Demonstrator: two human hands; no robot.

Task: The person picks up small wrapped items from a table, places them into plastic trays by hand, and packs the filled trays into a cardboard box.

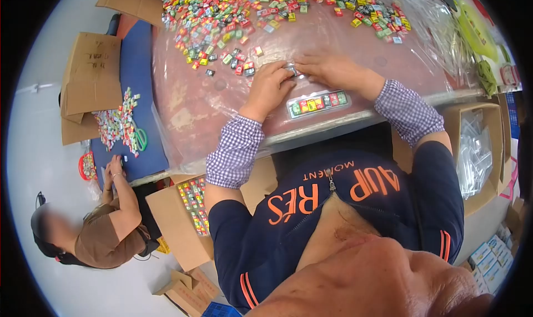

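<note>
Both hands meet over a clear plastic tray (291, 70) lying on the reddish tabletop (233, 114). My left hand (270, 87) holds the tray's left end, thumb and fingers bent round it. At the tray's right side rests my right hand (327, 68), its fingers together and partly over the tray. How much the tray holds is hidden under the fingers. Nearer the table's edge lies a second clear tray (318, 103) with a row of red, yellow and green pieces. Loose small coloured pieces (244, 67) lie just beyond my left hand.
A large heap of coloured pieces (222, 11) covers the far side. Clear plastic sheeting (438, 39) lies at the right. Below it stands a cardboard box (494, 145) of clear trays. At the left, a co-worker (114, 222) works beside green scissors (141, 140) on a blue surface.
</note>
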